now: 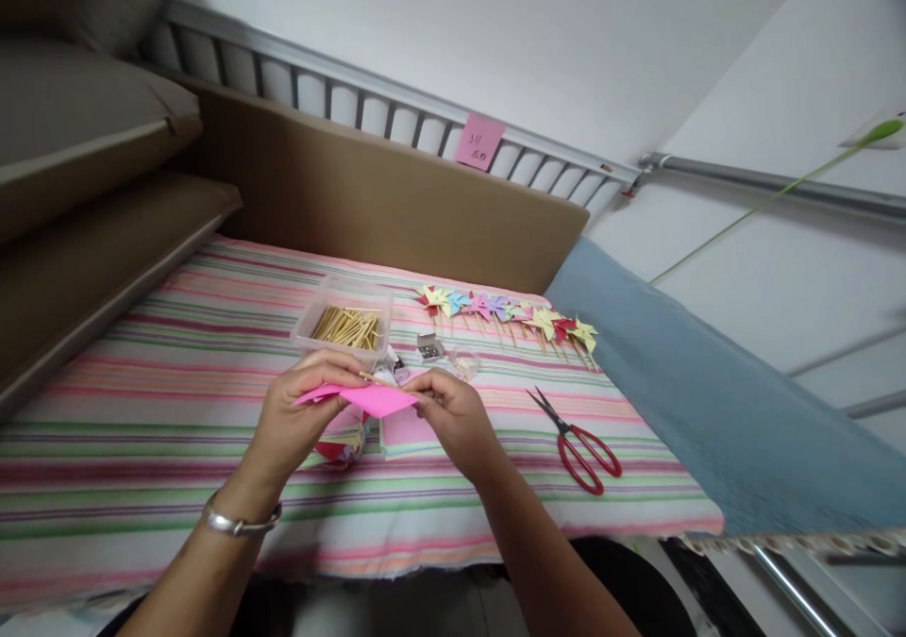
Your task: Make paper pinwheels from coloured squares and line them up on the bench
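Observation:
A bright pink paper piece [378, 398], partly cut or folded, stretches between my two hands above the table. My left hand [311, 396] is closed on its left part, thumb below and fingers above. My right hand [447, 410] pinches its right corner. A thin wooden stick [373, 379] runs along the paper's upper edge between the hands; which fingers bear it I cannot tell. Beneath the hands lie a stack of pale paper squares [403, 434] and a pile of coloured paper pieces [340, 450], both partly hidden.
Beyond my hands stands a clear plastic box [304, 335] of wooden sticks, with a small box of pins [428, 346] and a round clear container [464, 361] beside it. Finished paper pinwheels [499, 309] line the back right. Red-handled scissors [577, 444] lie at right on the striped cloth.

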`<state>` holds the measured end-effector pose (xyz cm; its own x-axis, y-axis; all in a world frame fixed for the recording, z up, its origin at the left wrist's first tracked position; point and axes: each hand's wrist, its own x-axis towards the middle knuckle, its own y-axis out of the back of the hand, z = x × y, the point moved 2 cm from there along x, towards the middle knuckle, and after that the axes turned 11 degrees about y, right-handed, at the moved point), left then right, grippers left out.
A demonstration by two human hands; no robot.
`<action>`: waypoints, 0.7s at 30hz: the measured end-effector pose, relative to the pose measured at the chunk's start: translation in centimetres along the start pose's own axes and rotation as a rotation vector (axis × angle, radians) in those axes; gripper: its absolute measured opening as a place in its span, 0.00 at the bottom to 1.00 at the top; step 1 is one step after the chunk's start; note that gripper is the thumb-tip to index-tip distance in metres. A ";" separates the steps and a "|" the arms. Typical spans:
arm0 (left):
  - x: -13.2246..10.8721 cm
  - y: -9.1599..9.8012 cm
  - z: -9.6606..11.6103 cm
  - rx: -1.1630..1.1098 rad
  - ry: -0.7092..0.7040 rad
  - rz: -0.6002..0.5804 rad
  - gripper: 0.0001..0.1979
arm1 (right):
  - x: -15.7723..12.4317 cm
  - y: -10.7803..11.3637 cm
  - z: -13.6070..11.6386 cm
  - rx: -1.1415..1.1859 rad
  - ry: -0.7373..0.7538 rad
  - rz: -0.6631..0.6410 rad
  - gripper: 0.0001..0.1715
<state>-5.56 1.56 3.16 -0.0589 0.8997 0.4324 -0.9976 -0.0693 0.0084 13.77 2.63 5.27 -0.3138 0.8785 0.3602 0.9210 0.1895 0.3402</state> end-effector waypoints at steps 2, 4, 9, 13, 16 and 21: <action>0.0 0.1 -0.1 0.004 -0.002 -0.005 0.02 | 0.0 0.0 0.0 0.002 -0.003 0.001 0.05; 0.1 0.1 -0.2 0.006 -0.023 -0.012 0.02 | 0.0 -0.1 0.1 0.005 -0.001 0.001 0.05; 0.2 0.1 -0.4 0.018 -0.077 -0.031 0.04 | 0.0 -0.1 0.3 0.010 0.006 0.003 0.05; 0.0 0.1 -0.4 0.023 -0.087 -0.037 0.05 | 0.0 0.0 0.3 -0.001 0.004 0.007 0.05; 0.0 0.2 -0.5 0.026 -0.087 -0.035 0.05 | 0.0 0.0 0.3 -0.004 0.012 0.006 0.05; 0.0 0.1 -0.4 0.032 -0.082 -0.034 0.05 | -0.1 0.0 0.3 -0.008 0.022 -0.003 0.05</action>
<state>-5.72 1.66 2.82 -0.0201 0.8637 0.5035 -0.9971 -0.0540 0.0528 13.88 2.70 5.03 -0.3215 0.8680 0.3784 0.9183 0.1882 0.3484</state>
